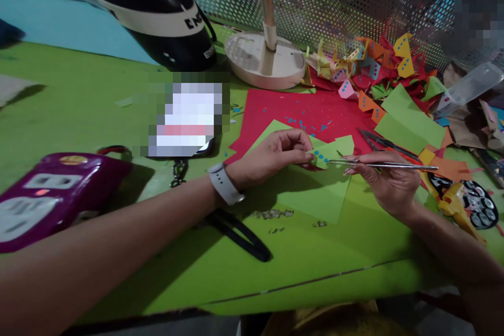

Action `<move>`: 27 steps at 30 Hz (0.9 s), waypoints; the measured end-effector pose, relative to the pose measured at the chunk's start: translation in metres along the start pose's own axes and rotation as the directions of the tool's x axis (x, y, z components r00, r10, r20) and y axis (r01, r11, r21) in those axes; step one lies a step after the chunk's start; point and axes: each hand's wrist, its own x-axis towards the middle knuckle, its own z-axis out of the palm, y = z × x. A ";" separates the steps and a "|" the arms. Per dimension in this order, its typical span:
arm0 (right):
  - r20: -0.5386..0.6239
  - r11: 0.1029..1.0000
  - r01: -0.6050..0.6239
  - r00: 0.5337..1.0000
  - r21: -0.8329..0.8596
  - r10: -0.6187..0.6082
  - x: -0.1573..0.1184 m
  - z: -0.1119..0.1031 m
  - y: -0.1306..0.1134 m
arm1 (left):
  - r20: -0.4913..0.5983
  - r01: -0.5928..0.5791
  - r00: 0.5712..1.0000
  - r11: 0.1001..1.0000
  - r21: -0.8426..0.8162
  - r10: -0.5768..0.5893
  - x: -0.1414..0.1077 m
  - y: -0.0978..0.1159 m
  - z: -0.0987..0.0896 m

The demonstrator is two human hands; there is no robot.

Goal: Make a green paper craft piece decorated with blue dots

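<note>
Between thumb and fingers, my left hand (pixel 277 149) pinches a small folded green paper piece (pixel 339 147) that carries a row of blue dots. My right hand (pixel 394 181) grips metal tweezers (pixel 381 164), their tips at the end of the dot row. Whether a dot sits between the tips is too small to tell. Beneath both hands lies a larger green paper sheet (pixel 315 199), partly over a red sheet (pixel 260 110) scattered with tiny blue bits (pixel 325 127).
Folded dotted paper pieces (pixel 374 58) pile up at the back right, near scissors (pixel 372 142) and a clear plastic container (pixel 472 86). A fan base (pixel 263 65), a black-and-white bag (pixel 165 23), a phone (pixel 187 121) and a purple power socket box (pixel 59 194) stand around the left and back.
</note>
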 end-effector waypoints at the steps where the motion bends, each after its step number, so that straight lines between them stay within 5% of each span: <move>1: -0.001 1.000 0.002 1.000 0.004 -0.002 0.000 0.000 0.001 | 0.001 -0.002 1.000 1.000 0.007 0.002 0.000 0.000 0.000; 23: 0.022 0.997 0.009 1.000 0.077 -0.011 0.001 0.002 -0.001 | 0.025 -0.013 1.000 0.999 0.035 0.012 0.000 -0.001 0.000; 27: -0.071 0.990 0.026 0.997 0.139 -0.016 0.005 0.000 -0.001 | 0.030 -0.007 1.000 0.998 0.064 0.005 0.000 0.001 0.001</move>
